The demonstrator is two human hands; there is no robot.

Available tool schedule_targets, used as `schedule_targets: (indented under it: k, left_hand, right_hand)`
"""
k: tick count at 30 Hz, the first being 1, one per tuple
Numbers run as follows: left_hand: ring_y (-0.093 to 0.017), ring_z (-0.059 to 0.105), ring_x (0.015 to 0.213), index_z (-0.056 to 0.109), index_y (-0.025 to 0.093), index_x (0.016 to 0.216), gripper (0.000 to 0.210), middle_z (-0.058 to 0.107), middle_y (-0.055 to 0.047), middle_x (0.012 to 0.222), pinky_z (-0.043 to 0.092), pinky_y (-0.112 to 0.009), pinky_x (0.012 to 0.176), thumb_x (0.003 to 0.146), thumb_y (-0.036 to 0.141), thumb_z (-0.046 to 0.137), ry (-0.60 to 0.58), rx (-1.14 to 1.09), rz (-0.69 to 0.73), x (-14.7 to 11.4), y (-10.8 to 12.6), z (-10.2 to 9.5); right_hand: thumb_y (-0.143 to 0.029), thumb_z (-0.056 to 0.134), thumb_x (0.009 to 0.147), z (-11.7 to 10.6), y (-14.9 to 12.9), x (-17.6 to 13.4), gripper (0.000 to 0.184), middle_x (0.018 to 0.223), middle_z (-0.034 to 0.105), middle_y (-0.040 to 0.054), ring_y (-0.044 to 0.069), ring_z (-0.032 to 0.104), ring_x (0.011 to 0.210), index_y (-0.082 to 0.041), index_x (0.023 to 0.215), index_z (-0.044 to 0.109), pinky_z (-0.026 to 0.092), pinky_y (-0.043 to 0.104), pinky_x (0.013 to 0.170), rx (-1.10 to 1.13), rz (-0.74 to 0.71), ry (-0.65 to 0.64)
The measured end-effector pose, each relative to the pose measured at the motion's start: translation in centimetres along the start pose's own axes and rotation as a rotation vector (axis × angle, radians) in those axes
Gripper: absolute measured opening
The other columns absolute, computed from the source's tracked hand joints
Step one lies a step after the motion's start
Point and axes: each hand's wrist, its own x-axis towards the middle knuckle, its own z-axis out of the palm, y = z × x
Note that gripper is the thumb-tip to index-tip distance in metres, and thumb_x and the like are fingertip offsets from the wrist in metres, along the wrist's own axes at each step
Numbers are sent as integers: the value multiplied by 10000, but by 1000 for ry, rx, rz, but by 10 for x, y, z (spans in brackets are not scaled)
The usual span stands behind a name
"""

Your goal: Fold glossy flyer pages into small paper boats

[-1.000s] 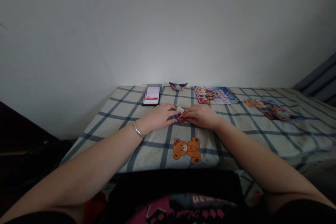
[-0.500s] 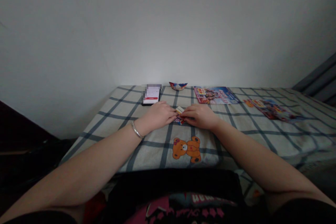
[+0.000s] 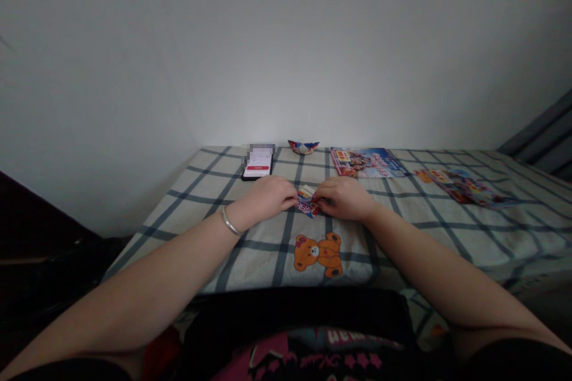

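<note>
A small piece of folded, colourfully printed paper (image 3: 306,205) lies between my hands, low over the checked cloth. Its blue, red and white print faces up, with a pale part at the far side. My left hand (image 3: 272,195) pinches its left edge with closed fingertips; a silver bangle circles that wrist. On the right edge, the thumb and fingers of my right hand (image 3: 342,197) are closed on the same paper. The fingers hide both side edges.
Beyond my left hand lies a phone (image 3: 258,165) with its screen lit. A folded paper boat-like shape (image 3: 303,147) stands near the wall. Two printed leaflets (image 3: 369,162) (image 3: 467,187) lie to the right. The checked cloth (image 3: 259,259) carries a bear print.
My hands have drawn slightly apart, the left one moving a little left. More of the folded paper's printed face shows between them.
</note>
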Motion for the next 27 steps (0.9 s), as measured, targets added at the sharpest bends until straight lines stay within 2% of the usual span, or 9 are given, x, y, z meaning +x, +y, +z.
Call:
schedule_targets:
  k: [8, 14, 22, 27]
  left_hand:
    - [-191, 628, 758, 691, 180, 830, 166, 684, -40, 794, 445, -302, 702, 917, 284, 596, -21, 26, -43, 0, 2, 0]
    - [-184, 636, 757, 679, 173, 818, 162, 690, -41, 806, 445, -291, 686, 908, 277, 592, -10, 28, -66, 1, 6, -1]
    - [-182, 638, 775, 687, 176, 810, 142, 696, -42, 821, 454, -290, 701, 889, 254, 598, -28, -74, -104, 1, 4, -3]
    - [-181, 640, 788, 685, 175, 782, 150, 692, -46, 823, 471, -299, 732, 878, 249, 596, -2, -146, -133, 0, 2, 2]
  right_hand:
    - [-283, 611, 847, -7, 4, -1, 158, 884, 720, 50, 202, 647, 865, -206, 916, 730, 425, 290, 705, -57, 112, -78]
    - [-212, 617, 824, -10, 17, -5, 111, 881, 705, 30, 175, 630, 825, -218, 864, 721, 400, 270, 667, -31, 173, -135]
    - [-289, 636, 856, -2, 18, -5, 113, 888, 700, 43, 172, 622, 833, -206, 860, 713, 419, 266, 696, 56, 156, -99]
    - [-327, 626, 877, 1, 21, -3, 174, 842, 716, 40, 168, 622, 775, -202, 809, 725, 404, 265, 650, 86, 247, -119]
